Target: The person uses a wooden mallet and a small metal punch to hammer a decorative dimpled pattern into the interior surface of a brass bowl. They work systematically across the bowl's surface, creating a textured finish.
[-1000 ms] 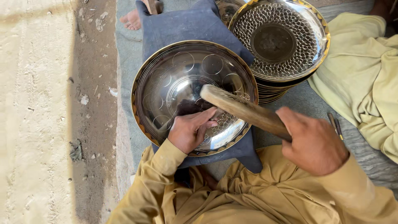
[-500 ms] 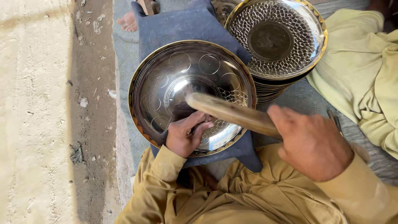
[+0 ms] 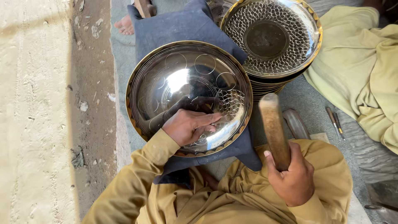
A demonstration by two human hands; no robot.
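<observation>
One plain shiny plate [image 3: 174, 83], one wooden mallet [image 3: 273, 128], one stack of patterned plates [image 3: 273, 37], and perhaps two thin tools [image 3: 335, 122].

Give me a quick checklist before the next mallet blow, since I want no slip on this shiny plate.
1. Left hand rests on the plate: ok.
2. Punch tip seated under the fingers: cannot tell, hidden.
3. Right hand grips the wooden mallet, raised clear of the plate: ok.
4. Plate sits on the dark cloth pad: ok.
5. Finished stack overlaps the plate's far rim; touching or not: cannot tell.
6. Spare punches lie apart at the right: ok.
</observation>
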